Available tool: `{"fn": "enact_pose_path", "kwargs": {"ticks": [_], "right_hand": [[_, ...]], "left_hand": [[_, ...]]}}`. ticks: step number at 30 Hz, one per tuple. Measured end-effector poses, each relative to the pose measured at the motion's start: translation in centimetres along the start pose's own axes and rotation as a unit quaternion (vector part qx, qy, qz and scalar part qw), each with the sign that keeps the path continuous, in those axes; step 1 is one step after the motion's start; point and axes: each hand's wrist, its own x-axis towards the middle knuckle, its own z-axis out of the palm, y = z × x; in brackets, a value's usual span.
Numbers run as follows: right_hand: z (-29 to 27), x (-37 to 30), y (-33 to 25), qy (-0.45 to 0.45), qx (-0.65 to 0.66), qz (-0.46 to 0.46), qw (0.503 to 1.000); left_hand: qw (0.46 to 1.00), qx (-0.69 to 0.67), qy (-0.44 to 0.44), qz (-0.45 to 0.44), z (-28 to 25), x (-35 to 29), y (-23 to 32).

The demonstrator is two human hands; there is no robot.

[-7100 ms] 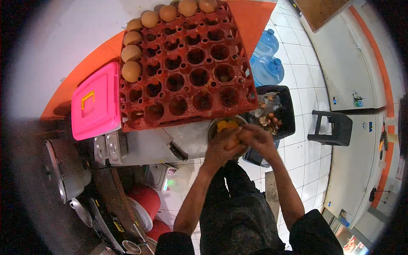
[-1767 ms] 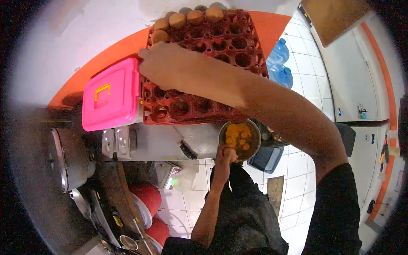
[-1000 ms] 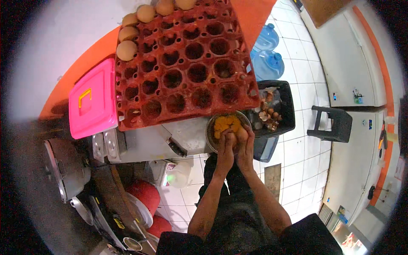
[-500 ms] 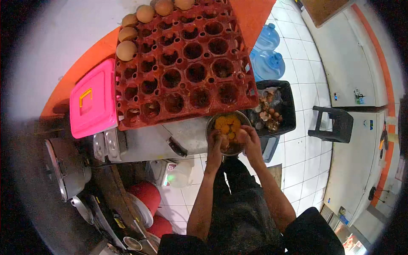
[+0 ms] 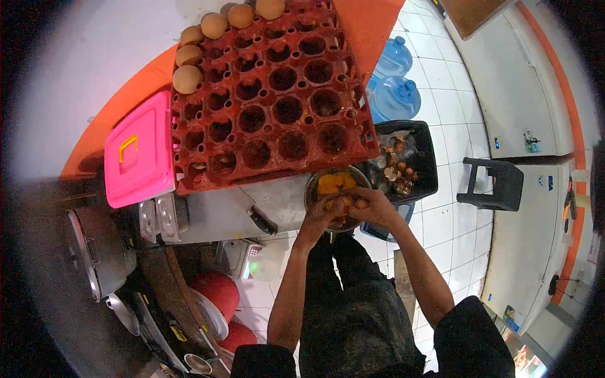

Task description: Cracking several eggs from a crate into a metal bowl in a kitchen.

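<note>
A round metal bowl (image 5: 311, 193) of orange-yellow egg yolks (image 5: 336, 181) stands at the front edge of the counter. Over its near half, my left hand (image 5: 321, 216) and my right hand (image 5: 373, 206) meet, fingers curled inward. Between them shows brown eggshell (image 5: 341, 206); my fingers cover much of it, and I cannot tell whether it is whole or broken. Behind the bowl lies a stack of red egg trays (image 5: 277, 120), mostly bare cups. Several brown eggs (image 5: 188, 79) sit along its far and left edges.
A black bin (image 5: 432, 157) with eggshells stands right of the bowl. Left of it, a knife (image 5: 261, 220) lies on the counter (image 5: 214, 217). A pink lid (image 5: 140, 151) is beside the trays. Blue water jugs (image 5: 396, 97) and a dark stool (image 5: 495, 183) stand on the tiled floor.
My hands, apart over the bowl before, have come together above its near half. My right hand has moved left, its fingers now against those of the left hand.
</note>
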Motion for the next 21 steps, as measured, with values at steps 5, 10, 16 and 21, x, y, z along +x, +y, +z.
{"fn": "enact_pose_path", "kwargs": {"ticks": [5,10,16,21], "right_hand": [[2.1,-0.6,0.6,0.086,0.033,0.034,0.995],[3.6,-0.8,1.4,0.118,0.060,0.014,0.991],[3.9,-0.8,2.8,0.138,0.028,-0.072,0.987],[3.1,-1.2,2.3,0.133,-0.166,-0.177,0.961]], "left_hand": [[0.893,0.424,0.074,0.134,-1.0,-0.3,-0.7],[0.843,0.480,0.090,0.228,-0.9,-0.4,-0.8],[0.804,0.526,0.072,0.268,-1.8,-1.0,-0.4],[0.777,0.559,0.021,0.290,-3.3,-1.4,-0.8]]}}
